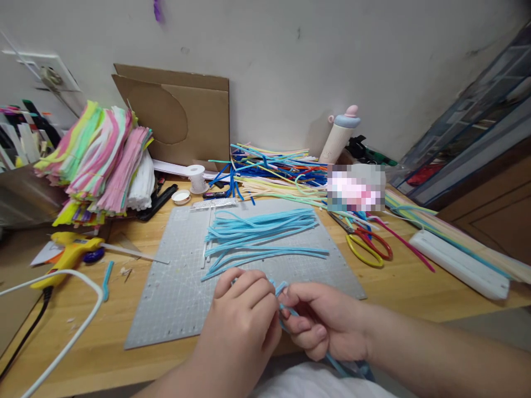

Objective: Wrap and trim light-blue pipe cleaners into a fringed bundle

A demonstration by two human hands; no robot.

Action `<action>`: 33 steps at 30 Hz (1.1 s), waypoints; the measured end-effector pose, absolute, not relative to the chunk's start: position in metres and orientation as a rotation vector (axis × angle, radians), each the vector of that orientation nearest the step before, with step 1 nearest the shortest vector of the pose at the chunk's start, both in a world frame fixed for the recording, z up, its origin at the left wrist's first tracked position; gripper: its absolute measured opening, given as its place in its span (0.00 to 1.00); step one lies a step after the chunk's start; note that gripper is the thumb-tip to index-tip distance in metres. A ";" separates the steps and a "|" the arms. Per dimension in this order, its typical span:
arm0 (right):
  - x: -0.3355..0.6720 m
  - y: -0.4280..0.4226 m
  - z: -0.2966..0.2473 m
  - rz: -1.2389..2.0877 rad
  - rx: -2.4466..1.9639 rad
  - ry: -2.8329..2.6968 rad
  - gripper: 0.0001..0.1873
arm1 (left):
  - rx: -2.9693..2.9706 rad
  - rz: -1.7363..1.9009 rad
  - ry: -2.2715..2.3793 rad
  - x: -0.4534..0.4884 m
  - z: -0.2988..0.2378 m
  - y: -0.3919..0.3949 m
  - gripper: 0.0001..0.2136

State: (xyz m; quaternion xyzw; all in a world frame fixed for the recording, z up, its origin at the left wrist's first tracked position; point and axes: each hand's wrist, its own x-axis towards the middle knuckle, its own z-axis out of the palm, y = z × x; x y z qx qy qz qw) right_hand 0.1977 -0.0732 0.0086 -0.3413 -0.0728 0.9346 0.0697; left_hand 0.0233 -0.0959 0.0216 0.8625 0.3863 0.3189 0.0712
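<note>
At the mat's front edge, my left hand [244, 315] is closed with its back toward me, its fingertips hidden around a light-blue pipe cleaner [281, 287]. My right hand [319, 320] meets it from the right, thumb and fingers pinching the same light-blue strip. A length of light blue hangs below my right hand toward my lap; whether it is one stem or more I cannot tell. Just beyond both hands, a pile of light-blue pipe cleaners [261, 226] lies across the grey cutting mat [166, 298].
Left are a yellow glue gun [68, 254], a white cable [89, 320] and bundled coloured pipe cleaners [108, 155]. Scissors [367, 246] and a white power strip [460, 265] lie right. Behind stand cardboard [203, 116], a wire spool [197, 178], loose stems [282, 166] and a bottle [338, 135].
</note>
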 end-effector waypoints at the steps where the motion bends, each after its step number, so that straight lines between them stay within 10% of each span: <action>1: 0.198 -0.074 0.009 2.802 -1.029 -0.223 0.07 | 2.596 0.957 1.163 0.023 0.022 -0.096 0.08; 12: 0.190 -0.081 0.016 2.556 -1.201 -0.540 0.03 | 2.586 0.933 1.185 0.023 0.021 -0.096 0.08; 25: 0.209 -0.084 0.013 0.382 -0.740 -2.765 0.06 | 2.311 0.706 1.243 0.026 0.022 -0.096 0.08; 33: 0.204 -0.057 0.018 1.347 -1.142 -2.165 0.05 | 2.359 0.771 1.253 0.009 0.025 -0.089 0.13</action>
